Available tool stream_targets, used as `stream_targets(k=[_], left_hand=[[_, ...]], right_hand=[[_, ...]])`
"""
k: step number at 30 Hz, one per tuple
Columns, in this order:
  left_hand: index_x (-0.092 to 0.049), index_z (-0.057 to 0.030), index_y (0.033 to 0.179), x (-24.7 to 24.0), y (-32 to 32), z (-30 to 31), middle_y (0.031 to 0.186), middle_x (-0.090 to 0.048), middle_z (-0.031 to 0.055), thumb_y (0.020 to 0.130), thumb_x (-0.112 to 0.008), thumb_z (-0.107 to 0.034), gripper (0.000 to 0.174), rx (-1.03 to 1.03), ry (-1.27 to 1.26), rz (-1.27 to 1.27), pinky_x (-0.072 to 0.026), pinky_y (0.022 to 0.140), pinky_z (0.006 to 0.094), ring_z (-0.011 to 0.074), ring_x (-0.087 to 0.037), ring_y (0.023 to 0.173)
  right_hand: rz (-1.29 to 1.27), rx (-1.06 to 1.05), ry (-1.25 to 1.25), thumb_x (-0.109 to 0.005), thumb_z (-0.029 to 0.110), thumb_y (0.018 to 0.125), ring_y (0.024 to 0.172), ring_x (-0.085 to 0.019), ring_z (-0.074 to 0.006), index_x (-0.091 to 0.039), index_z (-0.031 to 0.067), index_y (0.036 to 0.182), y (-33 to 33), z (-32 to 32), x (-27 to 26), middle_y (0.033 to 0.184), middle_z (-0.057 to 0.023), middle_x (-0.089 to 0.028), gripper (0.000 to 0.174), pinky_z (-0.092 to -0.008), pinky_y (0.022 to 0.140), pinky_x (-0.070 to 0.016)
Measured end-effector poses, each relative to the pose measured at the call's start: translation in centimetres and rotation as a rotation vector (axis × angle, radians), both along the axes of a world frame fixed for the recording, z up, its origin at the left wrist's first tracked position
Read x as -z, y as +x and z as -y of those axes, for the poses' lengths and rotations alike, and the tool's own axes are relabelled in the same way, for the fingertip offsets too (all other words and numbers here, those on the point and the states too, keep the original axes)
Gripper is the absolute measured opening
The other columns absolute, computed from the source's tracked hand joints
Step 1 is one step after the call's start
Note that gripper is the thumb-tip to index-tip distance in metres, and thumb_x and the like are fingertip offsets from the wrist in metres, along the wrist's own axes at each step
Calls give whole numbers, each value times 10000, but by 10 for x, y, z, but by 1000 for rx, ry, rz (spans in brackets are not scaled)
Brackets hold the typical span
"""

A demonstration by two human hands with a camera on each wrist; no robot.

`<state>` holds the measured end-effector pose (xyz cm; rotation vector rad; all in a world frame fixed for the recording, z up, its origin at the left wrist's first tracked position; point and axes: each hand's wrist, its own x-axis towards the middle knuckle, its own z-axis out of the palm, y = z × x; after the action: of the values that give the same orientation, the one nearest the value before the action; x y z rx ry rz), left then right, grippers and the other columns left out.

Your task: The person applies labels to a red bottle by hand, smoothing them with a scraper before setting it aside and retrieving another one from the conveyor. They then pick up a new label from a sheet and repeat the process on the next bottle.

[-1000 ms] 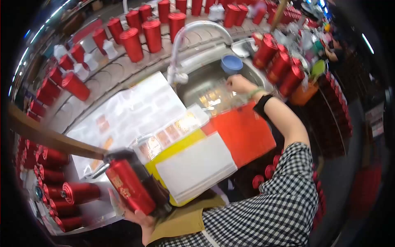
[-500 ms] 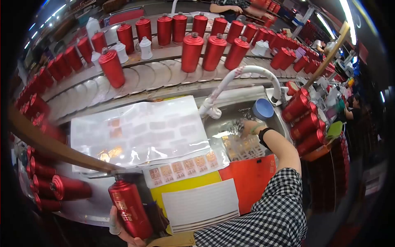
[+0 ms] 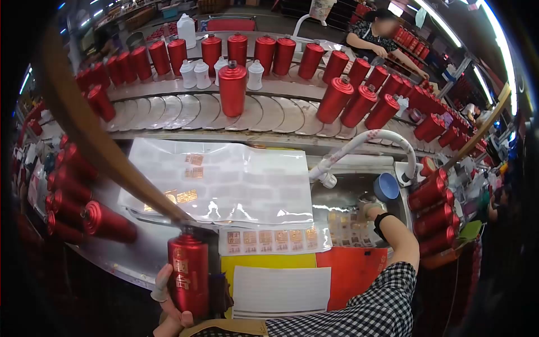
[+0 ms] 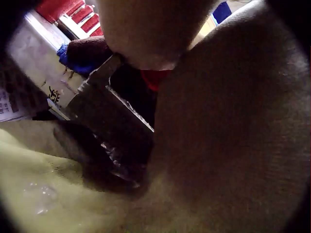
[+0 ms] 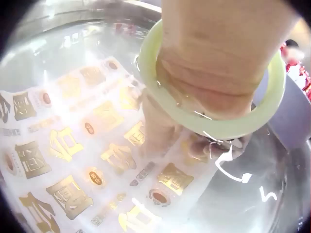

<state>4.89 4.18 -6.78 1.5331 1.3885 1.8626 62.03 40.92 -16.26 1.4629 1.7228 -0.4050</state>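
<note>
In the head view my left hand [image 3: 168, 309] holds a red bottle [image 3: 190, 278] with gold lettering low on its side, fingers along the left and near its base. One finger wears a white finger cot [image 3: 159, 291]. A dark bracket [image 4: 114, 104] shows beyond the hand in the left wrist view. My right hand [image 3: 369, 210] is in the water of a metal sink [image 3: 339, 192], at a clear sheet of gold decals [image 5: 68, 145]. Water and a pale green bangle [image 5: 214, 127] partly hide its fingers; whether they pinch the sheet, I cannot tell.
A white faucet [image 3: 370, 135] arches over the sink, where a blue bowl [image 3: 386, 186] sits at the back. Left of it lie a large translucent sheet [image 3: 236, 168] and a decal strip [image 3: 272, 240]. Red bottles ride a conveyor [image 3: 168, 109] behind. A wooden bar [image 3: 106, 149] crosses the left.
The head view has swung, shifting everything in it. My right hand has gone from just above the water down into it, at the decals. My left hand stays by the red bottle.
</note>
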Motion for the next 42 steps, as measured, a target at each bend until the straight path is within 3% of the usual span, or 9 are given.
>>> stream_targets(k=[5,6,9,15,16,20,22,31,42], left_hand=[[-310,72,1516,-5,-6,1,1425,-446,266,925,-589,-555,906,9,-34,-53,-543,1049,503,376,-556,1303],[-314,67,1517,-5,-6,0,1425,-447,262,929,-589,-557,901,11,-39,-60,-547,1045,501,374,-557,1303],[-324,54,1520,-8,-6,1,1425,-449,251,941,-588,-564,887,20,-57,-80,-560,1031,497,366,-559,1305],[-345,68,1517,2,-9,8,1461,-449,256,934,-579,-590,910,19,-74,-94,-464,1093,490,364,-507,1343],[-352,102,1511,3,-10,10,1495,-446,274,911,-572,-606,953,14,-94,-82,-352,1172,490,374,-452,1380],[-390,130,1502,-13,-7,6,1498,-454,288,919,-543,-624,965,-26,-73,-173,-357,1167,492,389,-468,1378],[-391,133,1504,-15,-8,5,1499,-459,289,918,-540,-631,974,-12,-89,-187,-356,1168,491,392,-471,1379],[-311,107,1572,-28,-4,5,1585,-412,255,1013,-479,-556,883,80,-88,-204,-288,1228,454,366,-411,1471],[-308,105,1576,-33,-5,5,1611,-395,245,1037,-447,-512,831,123,-57,-226,-283,1234,447,355,-390,1494]], right_hand=[[49,-97,-83,-665,668,846,1343,-596,-354,-643,160,1429,45,-23,61,1463,-188,-616,773,-465,1105,-486],[27,-155,-79,-724,377,852,1270,-667,-344,-698,130,1358,87,-38,115,1377,-170,-686,565,-457,991,-556],[68,38,-201,-774,363,825,1220,-695,-345,-719,99,1309,-40,15,-61,1305,-175,-722,554,-437,973,-563],[-35,-163,100,-809,398,807,1241,-676,-362,-732,52,1268,20,2,13,1307,-196,-714,582,-469,986,-555],[32,-55,26,-820,339,780,1403,-548,-324,-707,142,1350,20,-3,23,1380,-155,-679,613,-537,1226,-302],[-121,40,251,-864,144,709,1181,-691,-367,-759,56,1170,-23,13,-52,1199,-195,-744,482,-477,952,-580],[-101,35,325,-658,96,875,1140,-693,-399,-776,109,1135,-23,18,-73,1179,-212,-737,285,-466,955,-572],[-319,-79,805,-609,129,866,986,-710,-426,-761,127,1054,-18,51,-172,1062,-210,-741,241,-516,869,-567],[-425,-126,714,-670,116,918,1032,-671,-403,-724,34,1108,-51,172,-341,1054,-201,-733,214,-471,915,-526]])
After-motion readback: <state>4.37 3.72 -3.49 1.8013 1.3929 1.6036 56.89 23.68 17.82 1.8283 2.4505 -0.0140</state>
